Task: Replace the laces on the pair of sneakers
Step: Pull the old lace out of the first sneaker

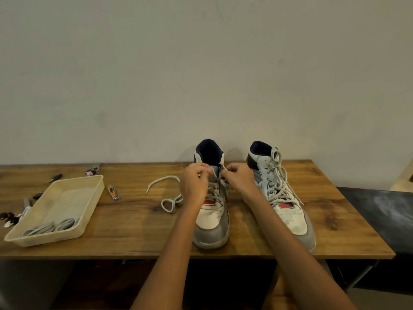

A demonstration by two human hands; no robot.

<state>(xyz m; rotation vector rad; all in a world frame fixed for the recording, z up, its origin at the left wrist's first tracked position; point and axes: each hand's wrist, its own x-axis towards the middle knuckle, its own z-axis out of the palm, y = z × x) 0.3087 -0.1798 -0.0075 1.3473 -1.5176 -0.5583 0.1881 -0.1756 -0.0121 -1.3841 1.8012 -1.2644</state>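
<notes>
Wooden table (138,231) ran left-right against the wall. Two high-top sneakers stood upright mid-right, long axes front-back, toes at the near edge. Right sneaker (282,198) was fully laced, loose ends draped. Left sneaker (212,211), white/grey with red tab, sat just beside it. Left hand (194,184) and right hand (240,179) each pinched its lace (165,193) near the top eyelets; slack trailed left over bare wood. Tray (67,191) with coiled laces (50,227) sat far left.
</notes>
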